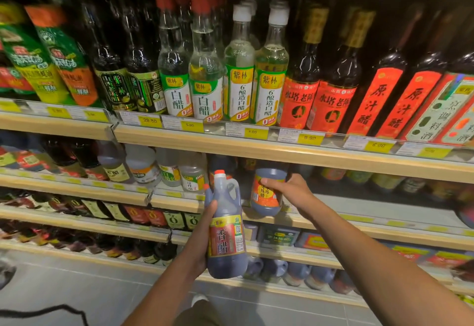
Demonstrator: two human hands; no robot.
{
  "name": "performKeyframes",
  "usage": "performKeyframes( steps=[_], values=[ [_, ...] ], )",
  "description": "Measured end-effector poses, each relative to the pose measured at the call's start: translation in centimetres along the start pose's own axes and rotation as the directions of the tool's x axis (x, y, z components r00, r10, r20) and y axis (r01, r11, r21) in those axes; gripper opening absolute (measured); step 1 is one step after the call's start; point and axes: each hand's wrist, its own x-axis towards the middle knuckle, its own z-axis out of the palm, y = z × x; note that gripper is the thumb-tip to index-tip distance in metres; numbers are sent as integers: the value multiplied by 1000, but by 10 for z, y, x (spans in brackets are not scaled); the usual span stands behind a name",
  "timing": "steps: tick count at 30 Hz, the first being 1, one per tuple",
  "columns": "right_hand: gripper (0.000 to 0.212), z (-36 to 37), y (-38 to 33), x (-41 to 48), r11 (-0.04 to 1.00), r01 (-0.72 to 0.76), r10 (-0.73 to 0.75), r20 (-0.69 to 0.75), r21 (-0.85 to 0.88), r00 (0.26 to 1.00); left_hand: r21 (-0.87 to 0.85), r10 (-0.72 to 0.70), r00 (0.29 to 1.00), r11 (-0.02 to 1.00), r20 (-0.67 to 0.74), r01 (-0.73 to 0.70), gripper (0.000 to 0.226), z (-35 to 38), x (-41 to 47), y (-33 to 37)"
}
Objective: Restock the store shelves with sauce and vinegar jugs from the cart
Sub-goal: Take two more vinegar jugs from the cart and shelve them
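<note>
Firmly, my right hand point(289, 189) held a dark jug with an orange label point(266, 194), thumb and fingers curled round its body, at the front edge of the second shelf point(333, 220). Its cap was hidden under the upper shelf point(282, 150). My left hand point(202, 236) gripped a dark jug with a red label point(227, 238) upright, lower, in front of the shelves. White vinegar bottles point(205, 89) stood on the upper shelf.

The neck and cap of the orange-label jug point(266, 192) are hidden behind the front edge of the upper shelf point(282, 151). A second jug point(207, 195) is mostly covered by the red-label jug point(227, 236); only its cap and shoulder show. The left hand point(201, 238) possibly grips both; its fingers are concealed. Price tags point(57, 112) at the shelf's left end are blurred. The right picture edge cuts off the cooking-wine bottle point(461, 115).
</note>
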Motion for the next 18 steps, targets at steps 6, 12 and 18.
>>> performKeyframes(
  steps=[6,12,18],
  values=[
    [65,6,-4,35,987,-125,122,-41,-104,992,-53,7,1000,999,2,-7,78,-20,11,10],
    [72,22,9,54,942,-104,113,9,-319,994,-25,15,998,1000,-61,-16,81,-36,22,12],
    [38,39,19,59,931,-15,32,40,-365,999,0,40,996,999,-75,-40,65,-42,22,14]
  ],
)
